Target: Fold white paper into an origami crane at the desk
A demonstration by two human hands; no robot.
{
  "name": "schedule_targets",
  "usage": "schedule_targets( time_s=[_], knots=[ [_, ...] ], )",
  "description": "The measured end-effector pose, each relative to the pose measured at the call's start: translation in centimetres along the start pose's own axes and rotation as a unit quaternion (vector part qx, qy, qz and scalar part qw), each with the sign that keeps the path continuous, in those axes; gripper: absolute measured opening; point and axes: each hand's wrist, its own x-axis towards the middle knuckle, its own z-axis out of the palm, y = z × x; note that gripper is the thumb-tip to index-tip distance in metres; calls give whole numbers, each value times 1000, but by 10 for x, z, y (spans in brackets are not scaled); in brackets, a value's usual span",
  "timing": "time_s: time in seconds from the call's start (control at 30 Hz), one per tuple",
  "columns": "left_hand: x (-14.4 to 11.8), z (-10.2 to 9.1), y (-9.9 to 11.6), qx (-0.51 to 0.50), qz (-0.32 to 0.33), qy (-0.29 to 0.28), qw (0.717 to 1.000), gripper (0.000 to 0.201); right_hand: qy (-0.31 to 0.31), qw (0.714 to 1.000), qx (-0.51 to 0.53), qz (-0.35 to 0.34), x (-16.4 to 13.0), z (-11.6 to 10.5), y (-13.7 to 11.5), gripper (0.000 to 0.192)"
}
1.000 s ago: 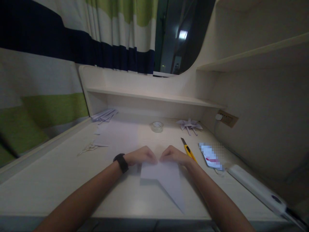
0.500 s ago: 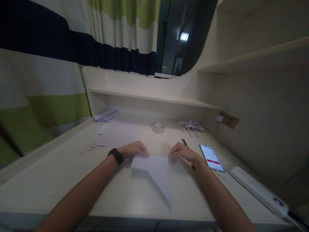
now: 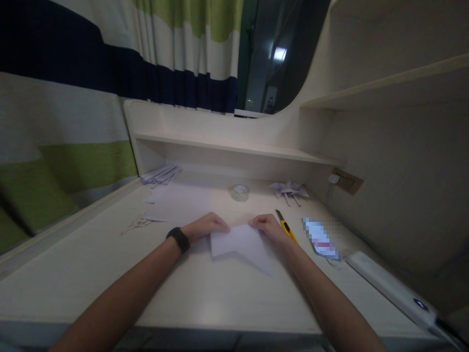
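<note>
Head view looks down on a pale desk where a folded sheet of white paper lies flat between the two hands. The left hand, with a black band on its wrist, rests curled at the paper's upper left corner, fingertips pressing down on that edge. The right hand sits at the upper right corner in the same way, fingers bent and pinching or pressing the edge; whether the paper is actually gripped or only pinned cannot be told. Both hands touch the paper's far edge, so the sheet lies just nearer to the person than the knuckles.

The paper is broad at the far edge under the fingers and narrows to a point that runs toward the person and to the right. Its long axis goes from the far edge down to that near-right tip.

Just beside the right hand lies a yellow utility knife, and farther right a phone. A roll of clear tape and a folded paper figure sit farther back.
</note>
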Motion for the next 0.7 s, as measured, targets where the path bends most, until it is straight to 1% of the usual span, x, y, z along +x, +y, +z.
schedule_targets(
  time_s=[0.1,0.23,0.4,0.5,0.57,0.63,0.67,0.7],
  knots=[
    [-2,-1,3,-5,-19,-9,1000,25,2,1000,-11,1,0,-10,-2,35],
    [-4,-7,-1,-20,-60,-19,998,22,10,1000,-16,7,-3,-24,-9,34],
    [-5,-22,-7,-16,-67,-29,997,17,3,1000,-14,10,-3,-31,-11,34],
    [-6,-29,-7,-14,-59,-14,998,14,0,1000,-23,7,-2,-31,-9,35],
    [-5,-27,-5,-12,-39,13,999,15,2,999,-32,6,-1,-29,-8,36],
    [-3,-19,-1,-7,-28,40,999,22,-5,999,-44,2,-1,-22,-7,37],
    [-2,-13,1,-1,-29,44,999,28,-13,999,-51,-1,-1,-17,-6,37],
    [-1,-6,2,11,-27,35,999,35,-24,998,-59,-3,-2,-12,-5,37]
  ],
)
